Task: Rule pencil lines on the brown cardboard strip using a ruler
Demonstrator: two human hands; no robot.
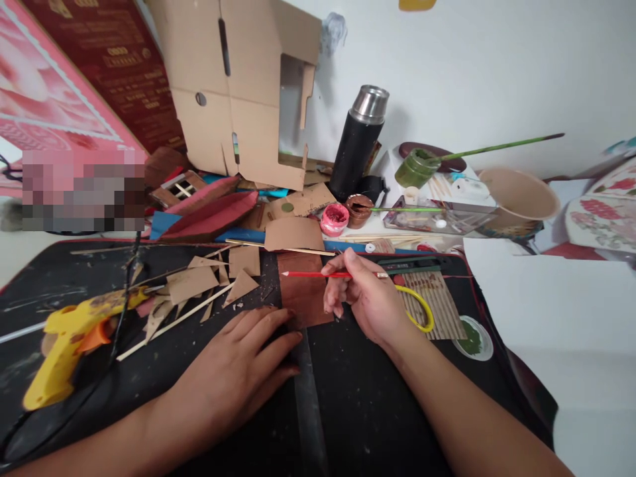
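My right hand [370, 298] is closed on a red pencil [311, 274], held nearly level above a brown-painted piece of cardboard [304, 291]. The pencil's light tip points left. Fingers stretched and slightly spread, my left hand [248, 364] rests on the black mat, its fingertips at the near-left corner of the brown piece and the edge of a ruler [309, 404]. That ruler runs from the brown piece toward me. Beside my right wrist, a yellow loop handle [426, 311] lies over a striped corrugated piece [444, 305].
A yellow glue gun [74, 344] with its cord lies left, near cardboard scraps [193, 281] and a thin stick [173, 321]. Behind stand a black flask [355, 146], a pink paint jar [334, 218], a brown paint jar [358, 209] and cut cardboard [248, 86]. A green-paint lid [474, 338] sits right.
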